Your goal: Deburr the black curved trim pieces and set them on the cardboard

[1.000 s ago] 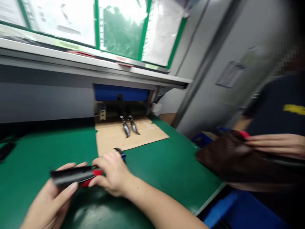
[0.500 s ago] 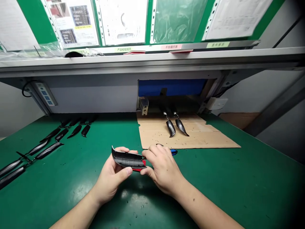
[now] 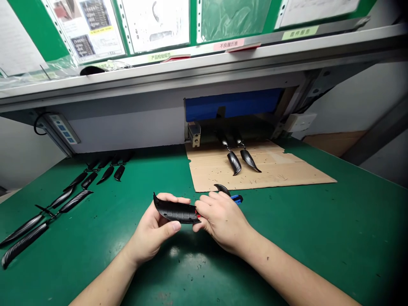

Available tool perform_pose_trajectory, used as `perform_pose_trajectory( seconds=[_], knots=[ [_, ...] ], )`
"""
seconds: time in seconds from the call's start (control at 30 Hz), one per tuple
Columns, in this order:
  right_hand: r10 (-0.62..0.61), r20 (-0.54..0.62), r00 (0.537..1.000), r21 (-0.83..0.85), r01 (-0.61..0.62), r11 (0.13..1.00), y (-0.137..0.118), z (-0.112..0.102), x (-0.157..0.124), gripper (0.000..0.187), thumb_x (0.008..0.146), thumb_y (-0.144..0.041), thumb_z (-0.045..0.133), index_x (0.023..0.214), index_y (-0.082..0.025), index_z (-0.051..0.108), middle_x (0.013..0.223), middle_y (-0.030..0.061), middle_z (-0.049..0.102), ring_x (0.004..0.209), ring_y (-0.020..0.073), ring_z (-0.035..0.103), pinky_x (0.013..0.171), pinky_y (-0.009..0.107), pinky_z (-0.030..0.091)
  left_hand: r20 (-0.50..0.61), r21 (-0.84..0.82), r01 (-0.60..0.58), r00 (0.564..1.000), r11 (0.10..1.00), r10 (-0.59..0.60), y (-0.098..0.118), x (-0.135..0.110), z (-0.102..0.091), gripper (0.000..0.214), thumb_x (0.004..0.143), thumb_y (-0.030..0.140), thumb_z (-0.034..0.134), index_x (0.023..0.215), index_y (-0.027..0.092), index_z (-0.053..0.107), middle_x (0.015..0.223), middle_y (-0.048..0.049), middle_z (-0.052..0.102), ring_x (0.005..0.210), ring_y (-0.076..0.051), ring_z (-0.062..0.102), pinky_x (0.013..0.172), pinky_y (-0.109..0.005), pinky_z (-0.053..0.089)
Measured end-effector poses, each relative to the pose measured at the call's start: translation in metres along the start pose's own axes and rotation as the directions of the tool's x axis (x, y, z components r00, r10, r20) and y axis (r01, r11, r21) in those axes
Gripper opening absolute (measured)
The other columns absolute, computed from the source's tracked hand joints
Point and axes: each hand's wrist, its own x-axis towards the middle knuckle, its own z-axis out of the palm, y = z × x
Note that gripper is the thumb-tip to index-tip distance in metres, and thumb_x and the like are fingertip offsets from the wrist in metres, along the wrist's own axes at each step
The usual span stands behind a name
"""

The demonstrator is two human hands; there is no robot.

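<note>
My left hand (image 3: 152, 231) grips a curved black plastic part (image 3: 174, 211) from below, thumb on its lower edge. My right hand (image 3: 219, 217) is closed against the part's right end, where a bit of red shows between the fingers. Whether that red piece is a tool or belongs to the part I cannot tell. Just behind my right hand lie a blue-handled tool (image 3: 236, 198) and a small black curved piece (image 3: 222, 188) on the green mat (image 3: 318, 229).
A cardboard sheet (image 3: 287, 172) lies at the back with two black leaf-shaped parts (image 3: 242, 160) on it. Several long black striped parts (image 3: 47, 204) are laid out at the left. A metal shelf (image 3: 204, 70) with posted papers overhangs the bench.
The view swung from the right, where another person stood, back to the bench. My hands have stayed together on the black part, which is now raised slightly and tilted.
</note>
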Motion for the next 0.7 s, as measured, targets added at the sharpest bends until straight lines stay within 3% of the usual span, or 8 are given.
perform_pose_trajectory(
  seconds=[0.3, 0.53, 0.7],
  knots=[
    [0.001, 0.181, 0.983, 0.114, -0.022, 0.993, 0.005, -0.01, -0.005, 0.071, 0.09, -0.075, 0.009, 0.074, -0.019, 0.049, 0.072, 0.0013, 0.056, 0.065, 0.0183, 0.046, 0.062, 0.03, 0.026, 0.033, 0.012, 0.01, 0.999, 1.0, -0.01, -0.006, 0.002, -0.002, 0.04, 0.086, 0.018, 0.066, 0.119, 0.024, 0.045, 0.136, -0.0095, 0.048, 0.126, -0.029, 0.046, 0.104, -0.042, 0.04],
    [0.024, 0.232, 0.972, 0.15, -0.06, 0.987, 0.004, -0.017, -0.001, 0.053, 0.098, -0.064, 0.038, 0.073, -0.018, 0.049, 0.07, -0.0006, 0.057, 0.065, 0.0169, 0.047, 0.062, 0.029, 0.027, 0.022, 0.065, -0.01, 1.0, 0.998, 0.009, -0.003, 0.001, -0.001, 0.037, 0.086, 0.017, 0.066, 0.116, 0.024, 0.046, 0.134, -0.0078, 0.05, 0.124, -0.026, 0.048, 0.103, -0.037, 0.041],
    [0.058, 0.199, 0.978, 0.431, -0.14, 0.892, 0.007, -0.014, -0.001, 0.06, 0.091, -0.074, 0.038, 0.07, -0.018, 0.045, 0.066, -0.0023, 0.049, 0.062, 0.0141, 0.043, 0.057, 0.025, 0.028, 0.009, 0.025, -0.043, 0.999, 0.999, 0.043, -0.005, 0.001, -0.001, 0.039, 0.085, 0.015, 0.066, 0.117, 0.025, 0.045, 0.132, -0.0079, 0.052, 0.122, -0.025, 0.05, 0.102, -0.038, 0.042]
  ],
)
